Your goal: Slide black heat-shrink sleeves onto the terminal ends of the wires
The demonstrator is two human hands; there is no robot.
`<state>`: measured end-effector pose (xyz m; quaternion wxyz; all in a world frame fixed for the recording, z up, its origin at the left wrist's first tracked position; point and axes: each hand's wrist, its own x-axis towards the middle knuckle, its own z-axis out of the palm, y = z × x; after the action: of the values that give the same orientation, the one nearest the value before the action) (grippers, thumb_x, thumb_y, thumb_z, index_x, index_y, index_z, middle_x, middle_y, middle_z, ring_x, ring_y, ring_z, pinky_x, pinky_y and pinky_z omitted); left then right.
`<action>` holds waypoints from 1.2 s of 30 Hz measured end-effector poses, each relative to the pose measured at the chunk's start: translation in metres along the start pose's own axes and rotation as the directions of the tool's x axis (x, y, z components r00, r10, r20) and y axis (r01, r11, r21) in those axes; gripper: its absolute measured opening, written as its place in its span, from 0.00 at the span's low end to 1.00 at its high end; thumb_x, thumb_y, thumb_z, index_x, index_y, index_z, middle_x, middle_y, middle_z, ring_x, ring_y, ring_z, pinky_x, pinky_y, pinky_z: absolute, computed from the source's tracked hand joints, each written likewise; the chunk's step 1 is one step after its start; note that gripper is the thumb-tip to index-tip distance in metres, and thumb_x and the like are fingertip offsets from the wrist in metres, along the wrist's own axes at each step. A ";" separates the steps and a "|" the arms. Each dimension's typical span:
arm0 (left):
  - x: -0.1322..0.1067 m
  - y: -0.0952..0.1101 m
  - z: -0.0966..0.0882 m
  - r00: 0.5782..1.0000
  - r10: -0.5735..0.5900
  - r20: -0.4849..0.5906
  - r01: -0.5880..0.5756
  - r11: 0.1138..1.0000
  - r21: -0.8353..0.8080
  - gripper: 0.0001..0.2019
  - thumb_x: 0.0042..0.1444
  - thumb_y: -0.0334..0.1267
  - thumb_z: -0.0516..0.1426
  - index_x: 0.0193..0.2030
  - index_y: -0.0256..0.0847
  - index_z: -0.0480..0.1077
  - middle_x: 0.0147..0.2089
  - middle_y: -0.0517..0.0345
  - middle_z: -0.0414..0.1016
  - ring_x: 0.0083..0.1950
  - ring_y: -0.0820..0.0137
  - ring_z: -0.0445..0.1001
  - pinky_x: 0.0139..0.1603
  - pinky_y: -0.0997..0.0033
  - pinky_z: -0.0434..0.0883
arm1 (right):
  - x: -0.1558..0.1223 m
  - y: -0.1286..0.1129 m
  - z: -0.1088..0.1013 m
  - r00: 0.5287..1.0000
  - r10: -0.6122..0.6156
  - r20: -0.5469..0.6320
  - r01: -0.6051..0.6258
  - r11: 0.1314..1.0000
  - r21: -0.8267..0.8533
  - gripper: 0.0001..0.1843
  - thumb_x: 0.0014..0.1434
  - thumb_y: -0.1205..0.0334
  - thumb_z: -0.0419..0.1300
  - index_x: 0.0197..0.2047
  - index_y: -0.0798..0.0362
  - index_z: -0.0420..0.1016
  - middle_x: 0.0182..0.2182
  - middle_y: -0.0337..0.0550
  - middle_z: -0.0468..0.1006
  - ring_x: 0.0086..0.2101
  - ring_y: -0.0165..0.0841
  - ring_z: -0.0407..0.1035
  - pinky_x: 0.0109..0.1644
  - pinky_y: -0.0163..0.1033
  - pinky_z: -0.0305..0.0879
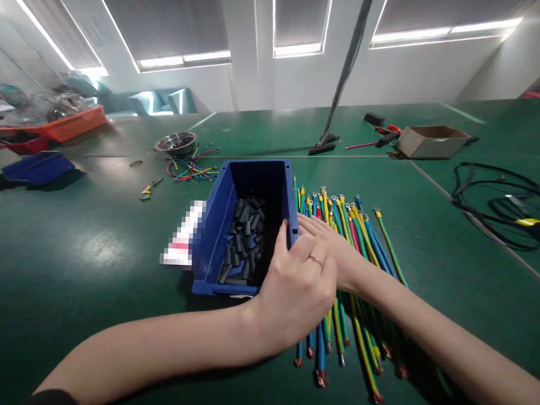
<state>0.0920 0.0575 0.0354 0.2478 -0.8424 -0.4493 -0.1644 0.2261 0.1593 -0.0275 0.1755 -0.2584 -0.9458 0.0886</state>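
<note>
A blue plastic bin [213, 224] sits in the middle of the table with many short black sleeves [246, 237] inside. My left hand [300, 281] reaches across and is closed on the bin's right wall, thumb over the rim. Beyond it, partly hidden, lies my right hand [333, 244], its visible fingers stretched out towards the outer side of that wall. Under and beside both hands spreads a bunch of cables [378, 246] in blue, red and yellow-green. Several have ring lugs at the far end, and bare copper strands show at some near ends.
Farther back stand a metal bowl [176, 143], thin coloured wires [191, 168] and an open cardboard box [433, 143]. A black coiled cord [493, 203] lies right. On the left are a blue bin [39, 167] and an orange tray [71, 127]. A grey pole [347, 68] rises behind.
</note>
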 end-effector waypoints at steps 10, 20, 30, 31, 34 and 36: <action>-0.016 -0.011 -0.007 1.000 0.003 0.016 -0.002 1.000 -0.017 0.11 0.63 0.27 0.50 0.35 0.34 0.73 0.33 0.51 0.74 0.38 0.59 0.74 0.55 0.47 0.77 | -0.006 -0.002 0.000 0.994 0.076 -0.079 -0.068 0.993 0.097 0.26 0.65 0.59 0.57 0.64 0.59 0.68 0.68 0.61 0.63 0.68 0.47 0.57 0.71 0.58 0.55; -0.022 -0.008 -0.007 0.998 0.018 0.067 -0.020 0.999 0.026 0.12 0.60 0.24 0.51 0.35 0.32 0.76 0.33 0.48 0.75 0.42 0.57 0.73 0.53 0.47 0.77 | -0.006 -0.004 -0.006 0.984 0.147 -0.097 -0.129 0.978 0.165 0.22 0.65 0.63 0.52 0.61 0.58 0.66 0.67 0.61 0.64 0.67 0.44 0.58 0.69 0.56 0.61; -0.069 0.032 -0.015 0.964 -0.028 0.266 0.009 0.997 0.071 0.23 0.66 0.52 0.56 0.52 0.33 0.77 0.53 0.40 0.81 0.61 0.52 0.69 0.62 0.44 0.63 | -0.004 -0.007 -0.008 0.984 0.176 -0.034 -0.171 0.977 0.129 0.27 0.66 0.63 0.49 0.66 0.56 0.65 0.70 0.55 0.61 0.69 0.41 0.53 0.72 0.55 0.54; -0.071 0.034 -0.015 0.965 -0.024 0.261 0.005 0.997 0.072 0.26 0.65 0.54 0.56 0.53 0.31 0.77 0.54 0.38 0.81 0.62 0.51 0.69 0.63 0.43 0.60 | -0.003 -0.009 -0.008 0.983 0.182 -0.026 -0.177 0.977 0.117 0.28 0.67 0.59 0.50 0.68 0.56 0.64 0.70 0.54 0.61 0.70 0.42 0.52 0.72 0.56 0.52; -0.072 0.036 -0.015 0.963 -0.013 0.270 0.004 0.999 0.032 0.34 0.61 0.62 0.57 0.53 0.27 0.77 0.56 0.34 0.79 0.62 0.48 0.70 0.66 0.37 0.53 | 0.001 -0.016 -0.006 0.980 0.200 -0.005 -0.200 0.977 0.073 0.35 0.65 0.46 0.56 0.71 0.52 0.62 0.71 0.51 0.60 0.71 0.48 0.49 0.73 0.61 0.48; -0.073 0.036 -0.014 0.961 -0.007 0.277 0.005 1.000 0.006 0.36 0.60 0.64 0.57 0.54 0.27 0.77 0.56 0.32 0.79 0.61 0.45 0.72 0.67 0.32 0.49 | 0.003 -0.021 -0.004 0.977 0.213 0.002 -0.213 0.976 0.045 0.36 0.64 0.44 0.58 0.70 0.50 0.62 0.70 0.48 0.60 0.71 0.50 0.48 0.73 0.63 0.46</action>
<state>0.0820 -0.0171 0.0011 0.1841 -0.8551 -0.4826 -0.0445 0.2158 0.1437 -0.0179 0.1720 -0.3542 -0.9103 0.1279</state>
